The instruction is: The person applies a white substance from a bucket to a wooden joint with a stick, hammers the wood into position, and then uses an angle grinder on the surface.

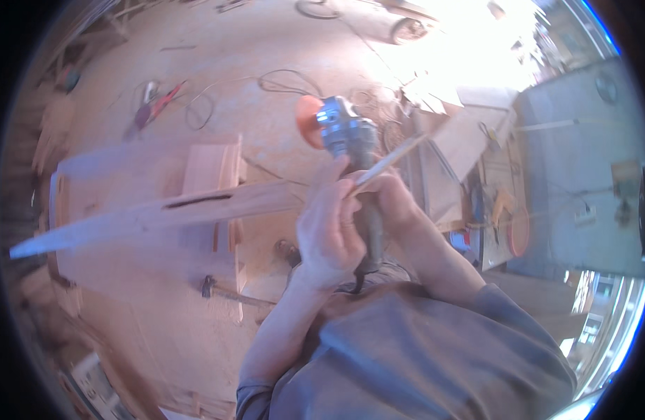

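Observation:
An angle grinder (pixel 368 231) with an orange disc (pixel 309 121) stands nearly upright in front of my chest, its cord end toward my body. My right hand (pixel 391 194) is closed round its body. Beside it, my left hand (pixel 328 227) is closed on a long, pale piece of wood (pixel 137 215). This piece tapers to a point at the far left and has a dark slot in it. A thin wooden strip (pixel 394 160) sticks out to the upper right between my hands; whether it belongs to the same piece I cannot tell. The disc is blurred.
Below the long wood stands a wooden bench (pixel 147 255), with a hammer (pixel 209 287) near its edge. A red-handled tool (pixel 161 105) and looped cable (pixel 287 82) lie on the floor ahead. Wooden panels (pixel 469 136) and a blue-grey sheet (pixel 578 161) stand to the right.

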{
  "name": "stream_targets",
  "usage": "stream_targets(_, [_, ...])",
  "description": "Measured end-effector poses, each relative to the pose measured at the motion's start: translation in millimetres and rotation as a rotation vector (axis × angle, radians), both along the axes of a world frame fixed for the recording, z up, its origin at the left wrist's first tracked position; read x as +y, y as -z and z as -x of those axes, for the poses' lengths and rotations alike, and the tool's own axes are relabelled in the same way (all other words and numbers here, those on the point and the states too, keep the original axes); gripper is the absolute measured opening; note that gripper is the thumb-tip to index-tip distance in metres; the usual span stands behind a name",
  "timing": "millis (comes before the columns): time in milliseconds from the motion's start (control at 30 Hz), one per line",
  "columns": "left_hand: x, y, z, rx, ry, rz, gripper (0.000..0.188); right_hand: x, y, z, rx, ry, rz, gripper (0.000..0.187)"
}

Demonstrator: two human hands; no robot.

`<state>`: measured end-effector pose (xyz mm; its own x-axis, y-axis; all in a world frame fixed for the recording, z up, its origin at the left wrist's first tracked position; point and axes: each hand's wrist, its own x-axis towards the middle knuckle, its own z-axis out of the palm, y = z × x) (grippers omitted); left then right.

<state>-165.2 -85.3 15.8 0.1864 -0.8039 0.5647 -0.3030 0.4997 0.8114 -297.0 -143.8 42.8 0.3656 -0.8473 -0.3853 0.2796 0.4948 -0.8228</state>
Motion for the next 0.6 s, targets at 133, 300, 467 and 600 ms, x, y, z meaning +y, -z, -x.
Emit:
stream_targets(133, [-14.8,-3.5,28.7,-0.09,0.088,0.012,0.026,-10.9,14.3,37.0,-0.195,0.022,-0.002,0.029])
stream_targets(300, [-20.0,-6.4,81.7,-0.059,0.203,-0.167,0.022,-15.5,29.5,87.3,-0.342,0.152,-0.071,0.03])
stream_targets(467, [-24.5,-1.9,134.1,0.09,0.254,-0.401,0.03,-16.6,44.4,139.2,-0.323,0.244,0.032,0.035])
stream_targets(600, [-30.7,3.7,169.8,0.155,0.209,-0.494,0.031,-17.9,53.1,184.5,-0.344,0.352,0.075,0.067])
